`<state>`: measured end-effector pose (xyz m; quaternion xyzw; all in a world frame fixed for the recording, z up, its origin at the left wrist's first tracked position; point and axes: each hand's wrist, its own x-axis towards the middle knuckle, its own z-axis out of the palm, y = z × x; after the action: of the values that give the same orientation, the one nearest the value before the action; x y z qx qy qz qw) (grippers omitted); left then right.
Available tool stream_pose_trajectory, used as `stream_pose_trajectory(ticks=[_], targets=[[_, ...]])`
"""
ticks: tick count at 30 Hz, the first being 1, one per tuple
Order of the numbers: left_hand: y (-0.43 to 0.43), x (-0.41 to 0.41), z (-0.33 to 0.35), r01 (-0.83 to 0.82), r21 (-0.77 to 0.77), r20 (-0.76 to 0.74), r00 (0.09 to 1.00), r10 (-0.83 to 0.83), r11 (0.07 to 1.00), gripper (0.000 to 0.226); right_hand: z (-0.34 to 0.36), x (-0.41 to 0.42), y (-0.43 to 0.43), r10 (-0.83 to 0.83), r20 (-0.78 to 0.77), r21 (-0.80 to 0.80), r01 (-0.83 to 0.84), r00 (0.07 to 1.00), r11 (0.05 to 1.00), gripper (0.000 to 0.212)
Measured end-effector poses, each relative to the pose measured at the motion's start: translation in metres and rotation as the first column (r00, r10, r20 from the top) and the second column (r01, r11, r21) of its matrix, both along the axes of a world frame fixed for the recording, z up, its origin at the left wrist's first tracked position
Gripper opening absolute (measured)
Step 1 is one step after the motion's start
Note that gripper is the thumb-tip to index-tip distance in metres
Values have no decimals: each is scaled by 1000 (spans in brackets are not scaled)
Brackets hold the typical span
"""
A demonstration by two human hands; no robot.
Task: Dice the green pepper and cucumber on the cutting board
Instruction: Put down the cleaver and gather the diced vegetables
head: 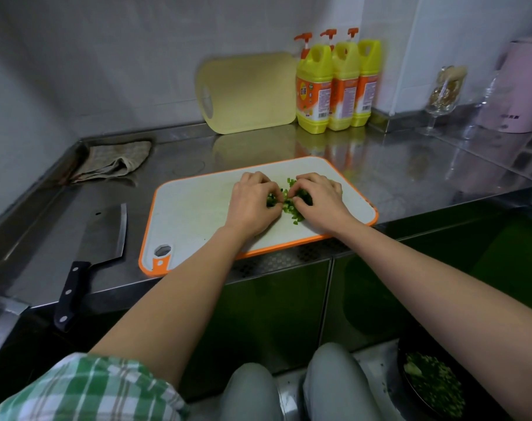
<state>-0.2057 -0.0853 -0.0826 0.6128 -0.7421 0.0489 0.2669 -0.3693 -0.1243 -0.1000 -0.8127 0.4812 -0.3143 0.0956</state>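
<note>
The board (198,208) lies on the steel counter (410,177), its orange rim reaching the front edge. On the right half of the board sits a small heap of green dice (292,208); whether it is pepper or cucumber I cannot tell. Both hands are down on that heap, close together and nearly touching. The left hand (252,205) curls its fingers into the dice from the left, and the right hand (319,199) does the same from the right, so the heap is cupped between them. A few bits lie loose just past the fingers.

Left of the board, off it, a cleaver (106,232) rests flat with its black handle hanging over the counter's front edge. Behind the board to the left is a crumpled cloth (115,161). Straight behind it, a yellow board (249,92) leans on the wall, with three bottles (337,86) just beside it. Well below the board to the right, on the floor, a dark bowl (402,354) holds more chopped greens.
</note>
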Motion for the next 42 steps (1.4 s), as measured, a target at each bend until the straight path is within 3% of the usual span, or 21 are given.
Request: stream_pose_trajectory(ticks=[6, 20, 25, 29, 33, 36, 42], targets=[[-1, 8, -3, -14, -12, -96, 995, 13, 1000, 9, 1, 1, 1, 11, 12, -3, -11, 1000, 1000, 17], [1, 3, -2, 71, 22, -48, 996, -70, 997, 15, 1, 2, 0, -2, 18, 17, 2, 1000, 1000, 22], [0, 9, -1, -40, 8, 29, 999, 39, 999, 12, 1, 2, 0, -13, 40, 12, 12, 999, 1000, 21], [5, 22, -1, -137, 4, -31, 990, 137, 991, 12, 0, 2, 2, 26, 17, -32, -26, 1000, 999, 18], [1, 12, 2, -53, -21, -69, 996, 51, 998, 21, -1, 4, 5, 66, -95, -88, -74, 993, 993, 15], [-5, 1, 3, 0, 18, 5, 1000, -1, 1000, 22, -1, 2, 5, 16, -63, -79, -21, 998, 997, 14], [-7, 8, 0, -119, 16, 38, 992, 118, 993, 13, 0, 2, 4, 5, -7, -44, -6, 1000, 999, 13]])
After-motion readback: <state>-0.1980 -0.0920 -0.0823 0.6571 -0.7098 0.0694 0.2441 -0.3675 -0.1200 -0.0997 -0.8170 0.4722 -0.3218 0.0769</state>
